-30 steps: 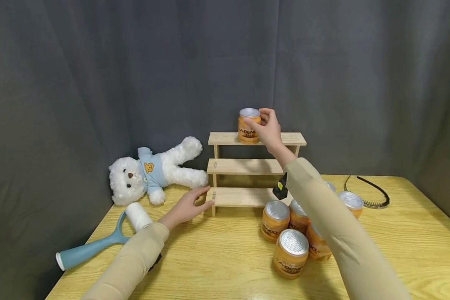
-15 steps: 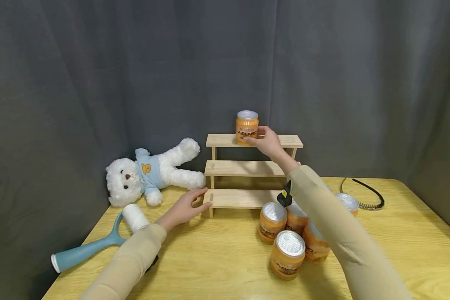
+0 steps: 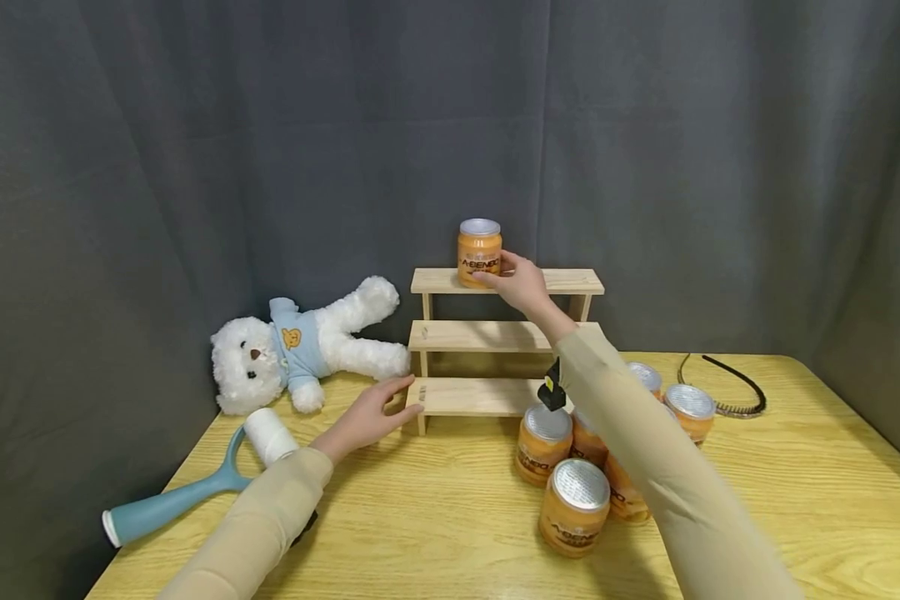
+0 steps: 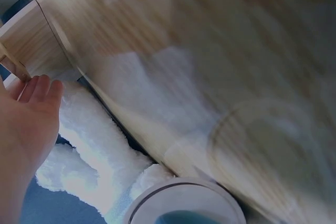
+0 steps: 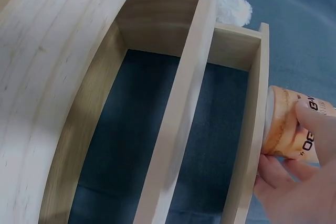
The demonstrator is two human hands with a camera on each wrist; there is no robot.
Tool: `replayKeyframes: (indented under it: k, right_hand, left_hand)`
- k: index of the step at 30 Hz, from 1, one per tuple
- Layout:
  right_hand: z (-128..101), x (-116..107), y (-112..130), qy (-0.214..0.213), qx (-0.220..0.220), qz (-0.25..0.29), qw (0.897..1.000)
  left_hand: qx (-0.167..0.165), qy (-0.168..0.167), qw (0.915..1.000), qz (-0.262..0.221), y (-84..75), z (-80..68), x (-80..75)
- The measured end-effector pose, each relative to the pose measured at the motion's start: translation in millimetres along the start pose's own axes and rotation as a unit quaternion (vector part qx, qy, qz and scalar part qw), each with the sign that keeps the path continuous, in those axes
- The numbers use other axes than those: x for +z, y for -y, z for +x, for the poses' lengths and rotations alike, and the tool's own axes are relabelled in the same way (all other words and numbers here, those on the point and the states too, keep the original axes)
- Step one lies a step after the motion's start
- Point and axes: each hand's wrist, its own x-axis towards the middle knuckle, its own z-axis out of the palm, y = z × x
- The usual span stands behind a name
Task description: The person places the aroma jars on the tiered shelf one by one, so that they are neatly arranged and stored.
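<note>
On the top step of a three-tier wooden rack (image 3: 480, 397) stands an orange jar (image 3: 479, 254) with a silver lid. My right hand (image 3: 523, 286) grips this jar from the right, thumb across its front; in the right wrist view the jar (image 5: 291, 124) meets the top board's edge. My left hand (image 3: 367, 417) rests at the left end of the lowest step, fingers extended and thumb in front of the board. The left wrist view shows the left hand (image 4: 31, 124) with its fingertips at a wooden edge.
Several more orange jars (image 3: 574, 510) stand at the rack's front right, partly behind the right sleeve. A white teddy bear (image 3: 303, 350) lies left of the rack. Nearer are a blue-handled lint roller (image 3: 172, 498) and, at the far right, a black headband (image 3: 750, 392).
My right hand has moved the jar left along the top step, and its grip sits lower on the jar. The left hand stays at the rack's left end. The view has shifted slightly.
</note>
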Motion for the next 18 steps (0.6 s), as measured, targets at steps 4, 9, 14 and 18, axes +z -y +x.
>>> replayKeyframes:
  k: [4,9,14,18]
  right_hand:
    - [-0.5,8.4,1.6,-0.021,0.004,-0.015,1.000]
    - [-0.4,17.9,5.5,-0.035,0.004,-0.013,0.999]
    - [0.4,21.4,6.8,-0.051,0.005,-0.016,0.999]
    - [0.7,21.7,6.5,-0.055,0.005,-0.020,0.998]
  left_hand:
    - [-0.011,0.001,0.9999,0.000,0.6,-0.1,0.8]
    - [-0.023,-0.005,0.9997,0.000,2.4,-0.9,-0.6]
    - [-0.018,-0.006,0.9998,0.003,3.6,0.4,-0.9]
    - [-0.011,-0.008,0.9999,0.001,3.4,1.6,-0.5]
